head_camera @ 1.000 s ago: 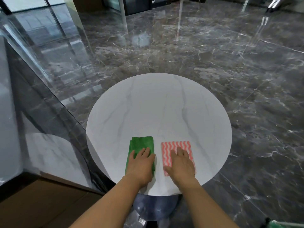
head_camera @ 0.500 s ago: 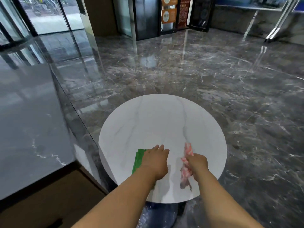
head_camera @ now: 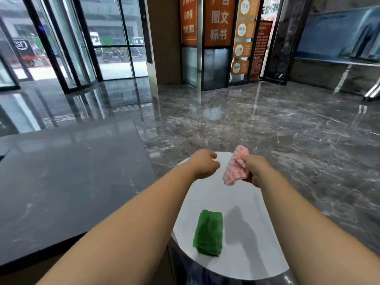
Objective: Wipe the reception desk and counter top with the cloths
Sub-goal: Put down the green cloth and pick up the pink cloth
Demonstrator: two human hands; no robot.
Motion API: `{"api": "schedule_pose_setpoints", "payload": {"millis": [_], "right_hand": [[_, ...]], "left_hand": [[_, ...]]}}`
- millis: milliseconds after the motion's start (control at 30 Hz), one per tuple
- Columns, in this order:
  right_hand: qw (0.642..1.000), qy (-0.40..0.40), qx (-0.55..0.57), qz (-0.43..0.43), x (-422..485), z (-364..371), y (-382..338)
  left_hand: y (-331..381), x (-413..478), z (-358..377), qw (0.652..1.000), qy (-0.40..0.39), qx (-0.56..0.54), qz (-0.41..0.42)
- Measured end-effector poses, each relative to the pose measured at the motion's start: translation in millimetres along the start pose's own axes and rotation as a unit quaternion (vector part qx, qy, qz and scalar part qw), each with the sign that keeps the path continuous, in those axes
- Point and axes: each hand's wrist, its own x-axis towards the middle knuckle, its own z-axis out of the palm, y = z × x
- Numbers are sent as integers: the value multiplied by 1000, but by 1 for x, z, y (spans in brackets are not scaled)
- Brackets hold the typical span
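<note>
You are holding your right hand (head_camera: 258,170) raised in front of you, over the far side of the round white tabletop (head_camera: 248,258) as the head camera sees it. Its fingers are curling tightly round the red-and-white cloth (head_camera: 235,167). The cloth is bunched into a rough roll, sticking up above your grip and hanging a little below it, clear of the tabletop.

Your left hand (head_camera: 202,163) is hovering just beside the cloth, at about the same height, without touching it. Its fingers are curling in toward the palm and are holding nothing.

The green cloth (head_camera: 208,233) is lying folded and flat on the tabletop, toward the near left side, close to the rim. It is showing between your two forearms, well apart from both hands, and nothing is touching it. A soft shadow is falling on the white surface just to its right.

To your left, the glossy dark counter (head_camera: 72,182) is running alongside the round tabletop, with its near edge just beside the white rim. Beyond both, the dark veined marble floor (head_camera: 277,130) is reflecting the light from the glass doors (head_camera: 86,48) at the far left. Orange signs (head_camera: 218,21) with white characters are hanging at the far centre.
</note>
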Motion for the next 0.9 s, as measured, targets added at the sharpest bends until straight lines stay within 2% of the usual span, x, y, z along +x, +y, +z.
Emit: {"api": "schedule_pose_setpoints", "payload": {"millis": [100, 267, 400, 500, 667, 900], "right_hand": [[999, -17, -41, -24, -16, 31, -18], [992, -61, -95, -60, -56, 96, -41], [986, -88, -112, -86, -97, 170, -51], [975, -116, -124, -143, -132, 231, -49], [958, -121, -198, -167, -197, 331, -37], [885, -141, -341, -282, -276, 456, 1]], "left_hand": [[-21, -22, -44, 999, 43, -10, -11], [-88, -76, -126, 991, 118, 34, -61], [-151, -129, -179, 981, 158, 43, -101], [-195, -165, -213, 976, 178, 39, -121], [-270, -224, -262, 965, 211, 39, -152], [-380, -318, -295, 932, 285, 62, -215]]}}
